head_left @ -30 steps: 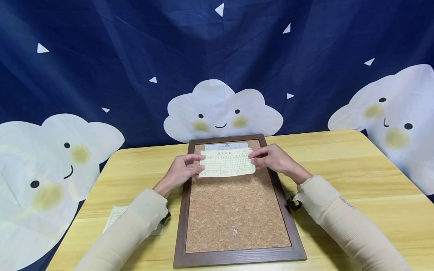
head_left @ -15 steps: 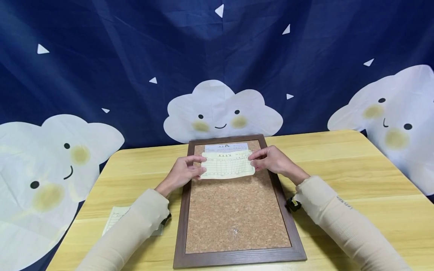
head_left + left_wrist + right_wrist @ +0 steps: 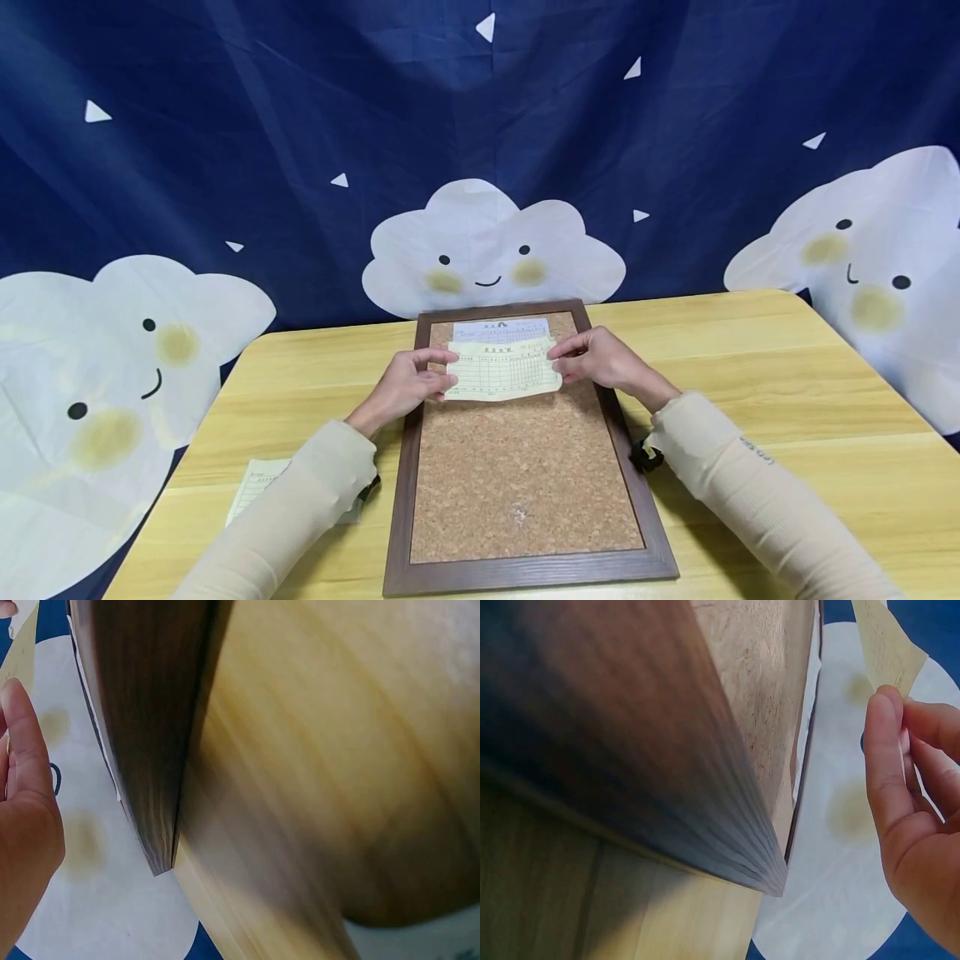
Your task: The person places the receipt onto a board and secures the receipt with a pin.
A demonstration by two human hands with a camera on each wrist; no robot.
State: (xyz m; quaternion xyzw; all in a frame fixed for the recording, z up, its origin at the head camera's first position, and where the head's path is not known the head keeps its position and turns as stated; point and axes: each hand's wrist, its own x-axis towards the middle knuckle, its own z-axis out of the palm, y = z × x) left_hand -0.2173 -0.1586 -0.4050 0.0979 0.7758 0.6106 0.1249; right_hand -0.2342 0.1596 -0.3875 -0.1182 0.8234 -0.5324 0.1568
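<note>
A pale yellow printed receipt slip (image 3: pixel 504 375) is stretched flat between both hands, over the upper part of a framed cork board (image 3: pixel 525 475). My left hand (image 3: pixel 405 383) pinches its left edge between thumb and fingers. At the opposite edge my right hand (image 3: pixel 600 364) pinches the slip the same way. In the right wrist view, thumb and forefinger meet on a corner of the slip (image 3: pixel 889 652), raised off the cork surface. Behind it, a white printed slip (image 3: pixel 502 330) lies at the top of the board, its lower part covered in the head view.
More yellow slips (image 3: pixel 251 487) lie on the wooden table (image 3: pixel 315 367) at the left, partly hidden under the left sleeve. The board's dark brown frame (image 3: pixel 405 517) forms a raised rim. A blue curtain (image 3: pixel 300 100) with clouds hangs behind the table.
Both hands have brought the yellow slip slightly down the board, towards me. More of the white slip's printed lines now shows above it.
</note>
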